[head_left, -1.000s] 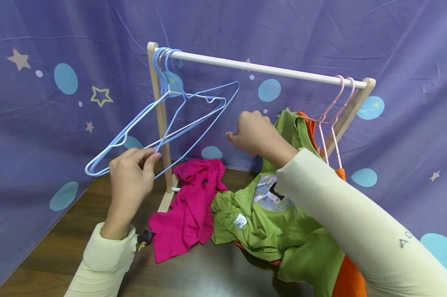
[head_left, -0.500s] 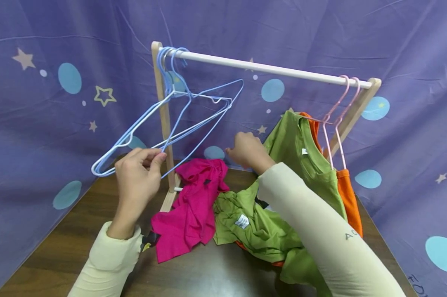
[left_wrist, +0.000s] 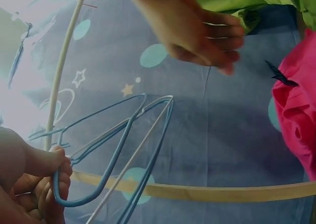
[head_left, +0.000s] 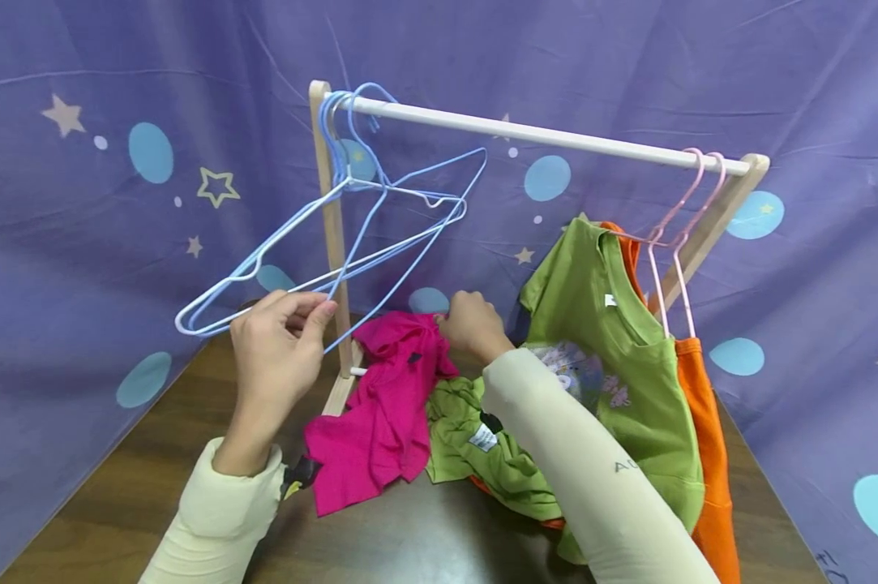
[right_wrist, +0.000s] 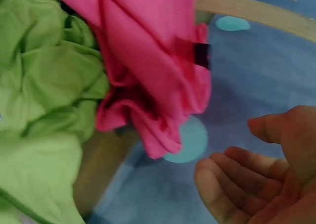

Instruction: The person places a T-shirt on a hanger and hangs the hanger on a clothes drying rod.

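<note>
My left hand (head_left: 281, 349) pinches the lower corner of a blue wire hanger (left_wrist: 119, 150) between thumb and fingers. The hook of that hanger is up at the rack's rod (head_left: 541, 134), beside more blue hangers and a white hanger (head_left: 303, 214). My right hand (head_left: 473, 326) is by the upper end of a crumpled magenta garment (head_left: 380, 422). In the right wrist view, its fingers are loosely bent and hold nothing, apart from the magenta cloth. A green T-shirt (head_left: 646, 414) hangs at the right, in front of an orange garment (head_left: 707, 430), with pink hangers (head_left: 657, 284) inside the necks.
A heap of green cloth (head_left: 456, 410) with a white label lies right of the magenta garment on the wooden table (head_left: 380, 543). The rack's wooden left post (head_left: 334, 235) stands behind the blue hangers. A purple patterned curtain (head_left: 439, 49) closes off the back.
My right hand has come down and left from the hanging green T-shirt to beside the magenta garment. My left hand keeps its pinch on the blue hanger. The view has shifted slightly.
</note>
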A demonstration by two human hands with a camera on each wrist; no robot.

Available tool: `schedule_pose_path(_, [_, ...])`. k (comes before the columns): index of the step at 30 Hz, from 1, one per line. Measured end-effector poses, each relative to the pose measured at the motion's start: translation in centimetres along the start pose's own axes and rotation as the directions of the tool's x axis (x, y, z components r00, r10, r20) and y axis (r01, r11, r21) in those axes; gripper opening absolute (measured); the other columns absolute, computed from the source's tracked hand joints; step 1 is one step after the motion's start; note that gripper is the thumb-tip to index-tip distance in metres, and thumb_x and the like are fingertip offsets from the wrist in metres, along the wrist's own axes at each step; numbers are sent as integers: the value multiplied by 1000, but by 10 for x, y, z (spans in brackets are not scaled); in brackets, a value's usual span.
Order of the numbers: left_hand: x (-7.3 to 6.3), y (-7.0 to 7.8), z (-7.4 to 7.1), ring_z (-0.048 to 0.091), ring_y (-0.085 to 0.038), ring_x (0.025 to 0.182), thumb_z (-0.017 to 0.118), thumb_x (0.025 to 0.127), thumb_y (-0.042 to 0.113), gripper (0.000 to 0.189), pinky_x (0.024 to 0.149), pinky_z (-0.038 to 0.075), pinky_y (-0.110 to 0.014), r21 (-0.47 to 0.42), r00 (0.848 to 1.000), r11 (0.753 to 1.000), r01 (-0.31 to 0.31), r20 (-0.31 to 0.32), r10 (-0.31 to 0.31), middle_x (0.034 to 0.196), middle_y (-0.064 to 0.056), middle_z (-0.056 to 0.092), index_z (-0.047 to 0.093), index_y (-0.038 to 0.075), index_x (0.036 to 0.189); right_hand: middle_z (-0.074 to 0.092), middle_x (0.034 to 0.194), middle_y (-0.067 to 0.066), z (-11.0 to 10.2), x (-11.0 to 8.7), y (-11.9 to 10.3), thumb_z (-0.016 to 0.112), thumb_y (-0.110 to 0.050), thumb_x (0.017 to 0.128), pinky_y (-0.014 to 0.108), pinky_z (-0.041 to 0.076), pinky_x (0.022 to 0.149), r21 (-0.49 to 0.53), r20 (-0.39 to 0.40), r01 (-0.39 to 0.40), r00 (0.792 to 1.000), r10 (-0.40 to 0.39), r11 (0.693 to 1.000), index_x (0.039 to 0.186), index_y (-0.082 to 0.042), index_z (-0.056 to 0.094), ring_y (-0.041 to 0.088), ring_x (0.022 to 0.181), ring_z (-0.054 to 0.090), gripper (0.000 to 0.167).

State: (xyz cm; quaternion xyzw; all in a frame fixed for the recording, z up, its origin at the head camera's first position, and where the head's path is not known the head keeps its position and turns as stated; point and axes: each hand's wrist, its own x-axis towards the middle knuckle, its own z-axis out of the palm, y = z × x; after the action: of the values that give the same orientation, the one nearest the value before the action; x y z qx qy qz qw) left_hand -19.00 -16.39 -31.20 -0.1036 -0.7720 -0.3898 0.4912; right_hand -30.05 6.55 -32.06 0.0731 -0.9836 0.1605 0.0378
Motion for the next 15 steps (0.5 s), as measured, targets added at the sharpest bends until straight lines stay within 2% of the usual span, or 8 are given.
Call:
schedule_pose_path(6, [3, 4, -10, 57, -13, 57, 82, 86, 5, 5, 58, 37, -12, 38, 1000, 999, -8, 25, 7, 70, -7, 68, 80, 1, 86, 70, 101, 19, 25, 9, 5, 64, -40, 99, 51, 56, 81, 20, 3, -5, 1000, 5, 1000, 68, -11, 59, 42, 98, 69, 43])
schedule_pose_path(15, [6, 6, -18, 55, -4, 57, 82, 85, 5, 4, 56, 37, -10, 17, 999, 1000, 3, -46, -2, 69, -8, 68, 81, 1, 86, 71, 100, 20, 46, 18, 6, 66, -38, 99, 51, 56, 85, 40, -12, 16, 1000, -15, 999, 64, -11, 54, 43, 97, 70, 45])
